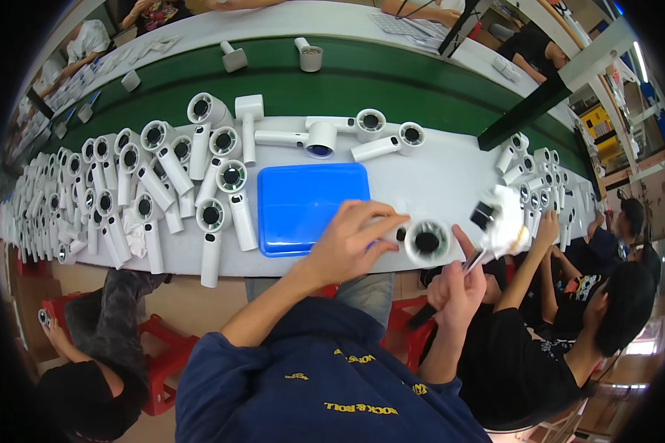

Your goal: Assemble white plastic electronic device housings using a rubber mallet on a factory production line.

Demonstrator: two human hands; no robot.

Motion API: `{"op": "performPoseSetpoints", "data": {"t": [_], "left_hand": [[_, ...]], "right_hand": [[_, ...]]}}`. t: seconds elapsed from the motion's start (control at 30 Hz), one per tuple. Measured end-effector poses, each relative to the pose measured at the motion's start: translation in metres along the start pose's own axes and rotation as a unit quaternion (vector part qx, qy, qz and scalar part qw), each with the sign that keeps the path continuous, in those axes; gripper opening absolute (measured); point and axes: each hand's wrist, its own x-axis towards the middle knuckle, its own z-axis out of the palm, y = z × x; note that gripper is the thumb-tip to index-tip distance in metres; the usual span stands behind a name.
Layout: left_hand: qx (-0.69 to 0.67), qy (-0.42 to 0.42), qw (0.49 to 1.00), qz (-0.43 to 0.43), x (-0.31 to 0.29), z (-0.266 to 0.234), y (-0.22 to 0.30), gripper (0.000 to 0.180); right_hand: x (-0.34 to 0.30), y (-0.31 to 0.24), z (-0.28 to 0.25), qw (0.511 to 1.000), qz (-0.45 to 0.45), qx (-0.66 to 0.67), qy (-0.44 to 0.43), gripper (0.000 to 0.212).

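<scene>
A white handheld fan (448, 247) with a dark round centre lies at the table's near edge, in front of me. My left hand (355, 242) is closed, its fingers and thumb pinching the fan's handle side. On the other side of the fan head, my right hand (458, 289) is closed around a slim tool (422, 317) with a dark handle and a narrow metal end. My right index finger points up beside the fan head. A crumpled white cloth or wad (508, 225) with a black block (482, 215) sits just beyond my right hand.
A blue plastic tray (312, 210) lies left of the fan. Many white fans (152, 166) crowd the table's left side, with more (543, 181) at the right. Behind runs a green belt (391, 81) with a dark post (521, 122). Co-workers sit close on both sides.
</scene>
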Motion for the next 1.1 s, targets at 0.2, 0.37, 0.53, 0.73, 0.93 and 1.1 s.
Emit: {"op": "performPoseSetpoints", "data": {"t": [0.2,0.37,0.53,0.73,0.93,1.1], "left_hand": [[0.150,-0.064,0.986,0.016,0.005,0.014,-0.061,0.037],[0.147,-0.090,0.985,0.001,0.008,0.013,-0.070,0.034],[0.114,-0.081,0.990,-0.014,0.006,0.012,-0.076,0.036],[0.100,-0.078,0.992,-0.023,0.008,0.014,-0.079,0.035],[0.090,-0.068,0.993,-0.035,0.005,0.014,-0.081,0.035],[0.096,-0.068,0.993,-0.033,0.003,0.016,-0.081,0.036]], "right_hand": [[0.024,0.010,-0.041,0.958,0.104,-0.266,0.029,0.037],[0.047,0.033,-0.047,0.887,0.058,-0.456,-0.050,0.039],[0.058,0.001,-0.046,0.959,0.061,-0.278,0.015,0.042],[0.064,0.041,-0.050,0.839,0.000,-0.539,-0.072,0.044],[0.064,0.004,-0.055,0.948,0.069,-0.310,-0.026,0.046],[0.055,0.037,-0.051,0.870,0.068,-0.485,-0.057,0.049]]}}
